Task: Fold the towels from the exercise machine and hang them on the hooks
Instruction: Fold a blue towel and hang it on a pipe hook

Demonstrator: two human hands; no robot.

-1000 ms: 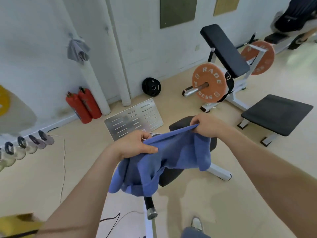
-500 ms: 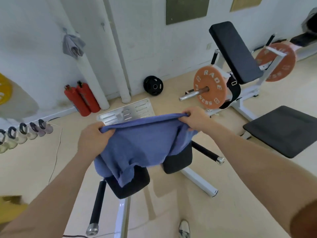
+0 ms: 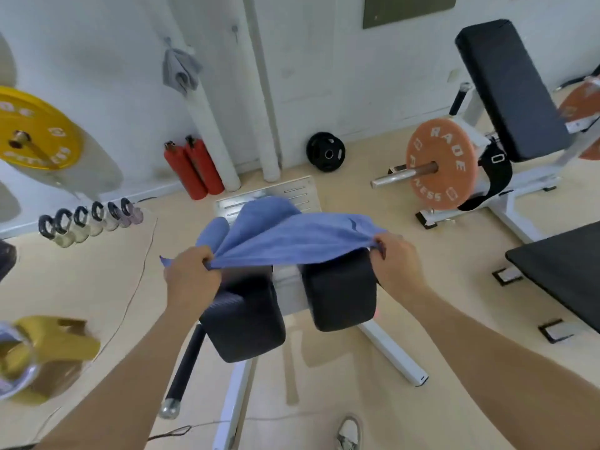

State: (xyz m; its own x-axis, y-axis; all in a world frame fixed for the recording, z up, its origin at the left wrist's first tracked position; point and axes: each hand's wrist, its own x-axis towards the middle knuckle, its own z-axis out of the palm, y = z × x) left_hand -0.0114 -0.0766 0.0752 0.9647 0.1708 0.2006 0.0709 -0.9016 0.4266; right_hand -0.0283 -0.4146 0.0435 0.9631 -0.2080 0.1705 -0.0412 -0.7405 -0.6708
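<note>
A blue towel is stretched out flat in the air above the two black pads of an exercise machine. My left hand grips its near left corner. My right hand pinches its near right corner. The far part of the towel billows up and away from me. On the white wall at the back left, a grey towel hangs from a hook. A second hook to its right is bare.
Two red fire extinguishers and white pipes stand against the wall. A metal plate lies on the floor past the towel. An orange weight plate and black benches are at the right. Kettlebells and a yellow plate are at the left.
My hands have spread apart and flung the towel forward, so it went from hanging bunched below my hands to lying stretched out flat. The view has shifted left.
</note>
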